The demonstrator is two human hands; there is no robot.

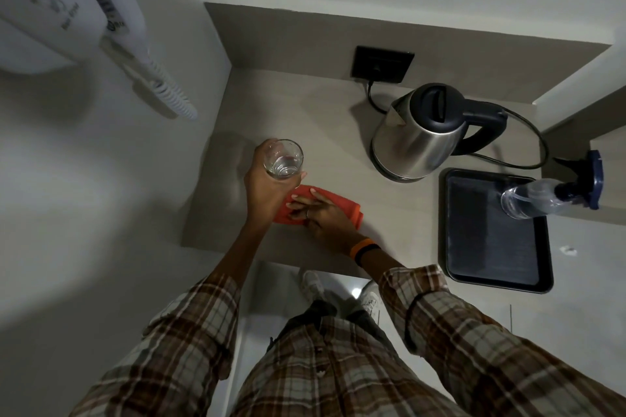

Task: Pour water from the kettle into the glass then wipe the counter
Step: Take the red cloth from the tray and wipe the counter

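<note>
Two hands work the counter [325, 132]: the left hand [262, 186] grips a glass [284, 159] holding water above it, the right hand [321, 213] presses spread fingers on an orange cloth [342, 201]. The kettle [420, 135] stands nearby.

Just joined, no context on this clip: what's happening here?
A person stands at a counter. The left hand holds a glass with a little water in it, lifted above the surface. The right hand presses flat on an orange cloth lying on the counter, so the wiping looks underway. The kettle sits upright on its base, plugged in and untouched. A spray bottle stands at the edge of a black tray to the right.
</note>
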